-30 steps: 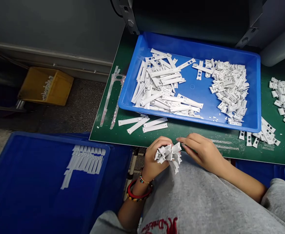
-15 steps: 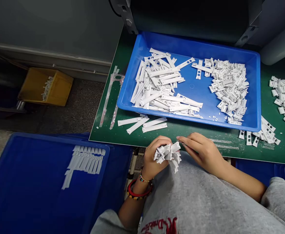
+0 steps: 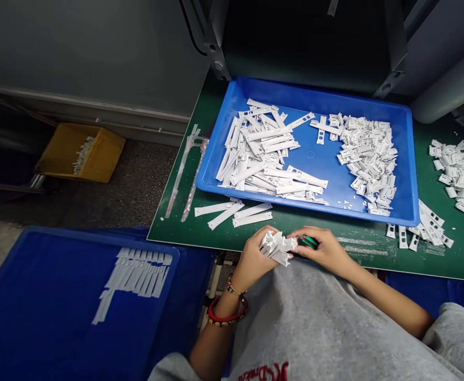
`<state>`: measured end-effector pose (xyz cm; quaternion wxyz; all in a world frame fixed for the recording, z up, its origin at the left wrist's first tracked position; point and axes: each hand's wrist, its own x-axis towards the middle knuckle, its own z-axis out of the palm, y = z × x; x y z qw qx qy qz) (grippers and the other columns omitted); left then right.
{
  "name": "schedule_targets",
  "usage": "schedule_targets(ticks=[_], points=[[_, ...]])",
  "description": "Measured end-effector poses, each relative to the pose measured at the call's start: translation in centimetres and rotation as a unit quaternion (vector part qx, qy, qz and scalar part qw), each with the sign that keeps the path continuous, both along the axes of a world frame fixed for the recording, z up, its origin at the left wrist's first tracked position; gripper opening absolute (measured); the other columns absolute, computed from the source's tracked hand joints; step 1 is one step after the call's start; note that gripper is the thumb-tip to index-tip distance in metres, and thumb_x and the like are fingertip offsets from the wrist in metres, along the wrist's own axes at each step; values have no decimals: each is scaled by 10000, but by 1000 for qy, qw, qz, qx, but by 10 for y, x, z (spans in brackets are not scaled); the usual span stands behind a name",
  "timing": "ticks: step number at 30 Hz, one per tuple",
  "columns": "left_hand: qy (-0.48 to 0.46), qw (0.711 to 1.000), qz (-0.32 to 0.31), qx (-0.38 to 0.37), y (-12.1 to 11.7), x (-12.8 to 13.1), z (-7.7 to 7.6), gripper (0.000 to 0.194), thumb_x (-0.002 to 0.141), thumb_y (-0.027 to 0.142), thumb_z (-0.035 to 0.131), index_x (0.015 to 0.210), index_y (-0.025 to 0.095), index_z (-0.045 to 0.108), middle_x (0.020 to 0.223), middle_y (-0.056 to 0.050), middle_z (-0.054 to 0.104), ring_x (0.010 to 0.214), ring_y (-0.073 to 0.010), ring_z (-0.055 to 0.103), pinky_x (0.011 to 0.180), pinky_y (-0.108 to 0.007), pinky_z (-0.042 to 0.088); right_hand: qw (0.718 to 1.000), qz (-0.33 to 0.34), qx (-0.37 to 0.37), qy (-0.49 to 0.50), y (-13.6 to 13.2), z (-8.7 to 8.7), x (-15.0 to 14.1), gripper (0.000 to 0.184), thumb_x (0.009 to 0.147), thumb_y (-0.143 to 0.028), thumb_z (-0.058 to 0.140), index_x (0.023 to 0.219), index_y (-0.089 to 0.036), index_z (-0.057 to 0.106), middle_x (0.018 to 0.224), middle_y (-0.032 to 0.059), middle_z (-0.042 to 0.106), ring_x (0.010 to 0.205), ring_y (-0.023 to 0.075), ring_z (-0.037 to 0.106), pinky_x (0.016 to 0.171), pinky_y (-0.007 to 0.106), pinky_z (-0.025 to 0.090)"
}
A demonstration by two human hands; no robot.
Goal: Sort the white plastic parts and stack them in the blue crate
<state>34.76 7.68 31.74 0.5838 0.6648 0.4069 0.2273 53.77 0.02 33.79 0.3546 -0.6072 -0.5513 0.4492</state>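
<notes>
My left hand [image 3: 253, 259] is closed round a bunch of white plastic strips [image 3: 277, 246], held over my lap at the near edge of the green table [image 3: 335, 233]. My right hand [image 3: 323, 248] touches the bunch's right end with its fingers curled; a small green thing [image 3: 308, 242] shows under them. Beyond the hands stands a blue tray [image 3: 311, 153] with long white strips [image 3: 261, 156] on its left side and small white clips [image 3: 369, 159] on its right.
Three loose strips [image 3: 234, 210] lie on the table before the tray. More clips [image 3: 456, 174] are heaped at the right. A blue crate [image 3: 37, 317] at lower left holds a row of strips [image 3: 136, 270]. A yellow box [image 3: 79, 153] sits on the floor.
The hands have moved up onto the table edge and closer together. The bunch is gripped tighter, and a green thing now shows under my right fingers. The camera tilted slightly.
</notes>
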Motion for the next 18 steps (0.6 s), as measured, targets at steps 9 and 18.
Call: schedule_targets(ticks=[9, 18], points=[[-90, 944, 257, -187, 23, -32, -5, 353, 642, 375, 797, 814, 166, 570, 650, 23, 586, 571, -110, 549, 569, -247, 472, 984, -92, 25, -150, 2, -55, 2, 261, 945, -364, 554, 1066, -190, 706, 1056, 84, 748, 966, 236, 716, 848, 365, 573], [-85, 931, 219, -278, 12, -15, 8, 402, 584, 388, 855, 817, 130, 653, 651, -39, 692, 575, -166, 647, 569, -290, 553, 930, -64, 8, -363, 13, -64, -7, 372, 960, -359, 464, 1258, -155, 555, 1138, 163, 652, 737, 230, 692, 575, 311, 523]])
